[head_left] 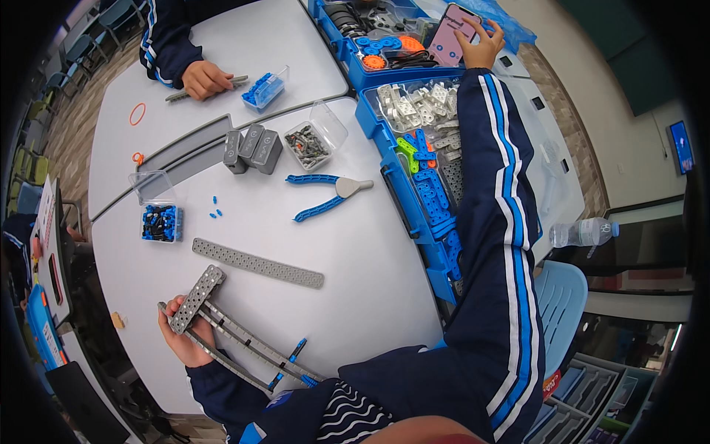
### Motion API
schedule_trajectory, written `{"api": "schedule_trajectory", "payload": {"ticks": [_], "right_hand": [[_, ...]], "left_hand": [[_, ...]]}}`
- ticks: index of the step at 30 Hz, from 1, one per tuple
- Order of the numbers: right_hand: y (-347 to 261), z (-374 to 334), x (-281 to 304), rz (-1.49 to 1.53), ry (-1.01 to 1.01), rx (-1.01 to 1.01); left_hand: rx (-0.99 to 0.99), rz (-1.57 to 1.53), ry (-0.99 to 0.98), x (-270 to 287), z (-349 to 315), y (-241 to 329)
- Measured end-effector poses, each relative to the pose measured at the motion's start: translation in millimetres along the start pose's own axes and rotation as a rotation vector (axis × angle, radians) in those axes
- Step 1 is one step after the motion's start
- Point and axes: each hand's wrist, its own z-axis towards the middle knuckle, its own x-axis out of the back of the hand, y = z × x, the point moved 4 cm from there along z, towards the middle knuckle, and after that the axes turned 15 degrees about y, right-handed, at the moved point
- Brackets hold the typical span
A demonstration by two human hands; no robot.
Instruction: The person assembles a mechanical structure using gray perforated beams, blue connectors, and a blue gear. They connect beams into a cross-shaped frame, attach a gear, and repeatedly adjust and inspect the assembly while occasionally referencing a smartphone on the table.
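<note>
Grey frame (197, 300) in clamped left grip (192, 346); right grip (482, 50) spread at phone (448, 43); pliers (346, 188) between.

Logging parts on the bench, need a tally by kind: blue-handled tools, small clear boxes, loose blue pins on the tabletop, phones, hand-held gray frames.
Blue-handled tool: 1
Small clear boxes: 3
Loose blue pins: 3
Phone: 1
Hand-held gray frame: 1
Total: 9

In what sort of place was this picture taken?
Probably a classroom or school workshop: there are an open blue plastic case of sorted perforated building parts, light-blue plastic chairs, and a dark green rectangular wall panel.
</note>
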Motion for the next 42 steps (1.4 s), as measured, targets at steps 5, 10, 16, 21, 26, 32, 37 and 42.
{"api": "schedule_trajectory", "payload": {"ticks": [5,10,16,21,26,32,37,42], "right_hand": [[1,0,4,0.057,0.018,-0.028],[-1,-3,8,0.037,0.005,-0.06],[-4,-2,10,0.014,-0.016,-0.056],[-1,-3,8,-0.002,-0.025,-0.052],[-8,0,12,0.045,-0.021,-0.085],[10,0,8,0.175,0.089,-0.244],[65,1,-14,0.013,0.341,0.17],[137,6,-31,0.218,0.073,-0.331]], "left_hand": [[-0.011,0.0,-0.002,0,0,0],[0.003,-0.013,0.007,0,0,0],[-0.003,-0.015,0.023,2,0,0],[0.018,-0.038,-0.023,-1,1,-1],[0.016,-0.038,-0.034,2,1,0],[0.036,-0.037,-0.051,-4,-1,-1],[0.113,-0.101,0.041,0,1,-5],[0.268,-0.199,-0.131,7,-2,-10]]}}
